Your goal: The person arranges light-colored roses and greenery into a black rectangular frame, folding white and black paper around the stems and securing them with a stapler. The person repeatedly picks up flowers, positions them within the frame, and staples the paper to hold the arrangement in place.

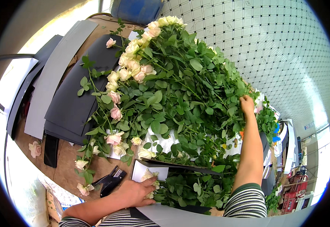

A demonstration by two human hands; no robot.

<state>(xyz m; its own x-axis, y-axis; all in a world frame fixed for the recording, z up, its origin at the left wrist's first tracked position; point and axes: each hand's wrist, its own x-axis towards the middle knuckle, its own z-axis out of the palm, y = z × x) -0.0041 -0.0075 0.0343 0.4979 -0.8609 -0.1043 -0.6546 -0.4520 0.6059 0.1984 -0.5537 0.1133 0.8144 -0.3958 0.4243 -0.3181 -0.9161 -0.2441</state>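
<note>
A big heap of cut roses with green leaves (pixel 180 83) covers the middle of the table, pale cream and pink heads toward the left. At the heap's right side my right hand (pixel 247 104) is closed on the greenery, seemingly on a rose stem; its fingertips are partly hidden by leaves. Close to me lies a smaller bunch of roses (pixel 189 185), its heads beside a white paper sheet (pixel 142 171). My left hand (pixel 136 192) rests over these heads, fingers apart and touching a cream rose (pixel 148 175).
A black stapler (pixel 112 181) lies left of my left hand. Dark sheets (pixel 78 87) and a grey sheet (pixel 57 75) are stacked at the left, with a black phone-like slab (pixel 51 151) and a loose pink rose (pixel 35 149). A blue container (pixel 136 10) stands beyond.
</note>
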